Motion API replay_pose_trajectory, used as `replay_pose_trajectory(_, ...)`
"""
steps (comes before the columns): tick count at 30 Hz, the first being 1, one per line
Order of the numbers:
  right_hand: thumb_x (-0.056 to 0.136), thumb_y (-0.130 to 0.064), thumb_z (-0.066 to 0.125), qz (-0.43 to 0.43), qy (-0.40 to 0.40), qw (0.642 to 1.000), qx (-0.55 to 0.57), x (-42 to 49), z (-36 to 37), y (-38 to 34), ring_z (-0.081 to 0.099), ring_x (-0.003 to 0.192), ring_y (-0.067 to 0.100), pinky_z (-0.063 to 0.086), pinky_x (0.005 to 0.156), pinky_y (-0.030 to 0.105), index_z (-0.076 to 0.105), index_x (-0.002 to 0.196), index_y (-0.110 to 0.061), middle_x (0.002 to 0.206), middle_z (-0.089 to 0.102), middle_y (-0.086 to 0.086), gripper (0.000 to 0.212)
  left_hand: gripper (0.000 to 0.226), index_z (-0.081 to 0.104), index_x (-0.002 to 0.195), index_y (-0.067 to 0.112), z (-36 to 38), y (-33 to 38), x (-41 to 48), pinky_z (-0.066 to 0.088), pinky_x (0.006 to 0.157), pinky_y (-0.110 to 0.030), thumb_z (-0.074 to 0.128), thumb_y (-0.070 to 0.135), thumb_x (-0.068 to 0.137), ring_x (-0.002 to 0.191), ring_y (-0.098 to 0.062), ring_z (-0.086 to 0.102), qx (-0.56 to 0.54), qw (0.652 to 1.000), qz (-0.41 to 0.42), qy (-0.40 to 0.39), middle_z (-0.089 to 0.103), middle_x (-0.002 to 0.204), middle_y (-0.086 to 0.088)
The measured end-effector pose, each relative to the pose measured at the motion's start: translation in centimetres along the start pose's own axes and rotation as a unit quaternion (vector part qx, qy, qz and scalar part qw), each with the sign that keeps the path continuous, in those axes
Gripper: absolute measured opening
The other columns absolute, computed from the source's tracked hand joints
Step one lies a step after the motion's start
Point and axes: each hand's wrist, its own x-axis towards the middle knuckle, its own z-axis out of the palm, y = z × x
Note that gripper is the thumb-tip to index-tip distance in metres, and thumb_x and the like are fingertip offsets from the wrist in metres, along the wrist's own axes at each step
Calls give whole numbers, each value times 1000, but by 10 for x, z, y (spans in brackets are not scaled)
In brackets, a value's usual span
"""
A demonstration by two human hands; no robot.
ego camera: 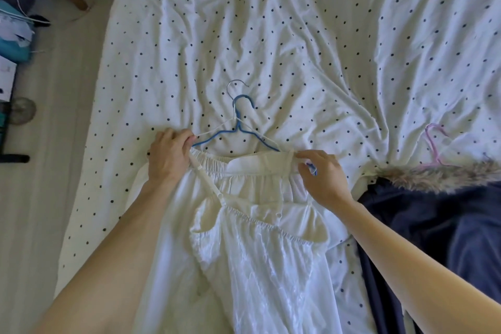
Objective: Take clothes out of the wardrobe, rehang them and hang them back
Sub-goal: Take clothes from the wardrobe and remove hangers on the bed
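- The white dress (265, 260) is thin and soft, with gathered elastic edges, a lace-patterned front and a narrow strap (207, 182) carrying small adjusters. It lies flat on the bed, its top end at the hangers.
- The bed sheet (298, 35) is white with small dark dots and heavily creased.
- The blue hanger (238, 127) is slim, with a curved hook. A thin white hanger (214, 127) with a silver metal hook lies across it.
- The navy coat (433, 225) lies at the right, smooth, with a shaggy fur trim (433, 175). A pink hanger (435, 150) pokes out above it.
- The left hand (169, 156) has its fingers curled round the dress's elastic top edge at the hangers' left end, knuckles up and forearm stretched forward.
- The right hand (324, 179) pinches the dress's fabric between thumb and fingertips at the hangers' right end, wrist bent inward.
- Count: three hangers, two hands, one white dress, one coat.
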Motion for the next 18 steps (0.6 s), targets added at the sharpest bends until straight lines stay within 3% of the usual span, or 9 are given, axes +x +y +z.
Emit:
replay_pose_trajectory(4,100,-22,60,-65,-11,993,-100,-4,7,8,49,128,30,42,102,44,68,128,-24,140,58,-2,29,18,71,94,8,7,14,2,43,78,-46,60,23,98,91,-38,51,13,1000,-22,3,57,95,-17)
replay_pose_trajectory(9,104,-29,45,-49,-25,991,-121,3,24,-7,34,141,19,27,111,37,62,126,-23,147,51,-7,29,23,69,109,13,13,24,-10,32,105,-44,51,25,99,116,-32,48,12,996,-79,-40,58,116,-12)
replay_pose_trajectory(11,104,-26,43,-57,-27,991,-119,3,26,-11,41,135,18,30,107,35,58,125,-22,137,59,-7,27,20,67,110,12,13,24,-21,28,107,-46,52,19,99,119,-33,49,-6,996,-79,-42,56,120,-12)
replay_pose_trajectory(14,102,-24,48,-87,-12,993,-78,7,20,-20,51,121,23,39,98,37,62,122,-22,129,63,-8,24,16,69,101,8,7,18,-21,28,102,-47,53,6,97,107,-33,53,-76,995,-64,-5,58,113,-13)
replay_pose_trajectory(18,99,-32,52,-37,-30,999,8,9,20,-17,58,107,22,42,78,32,61,120,-24,125,60,-6,24,16,69,99,11,6,10,-22,32,101,-43,54,7,98,102,-28,55,-106,993,-52,21,63,108,-8)
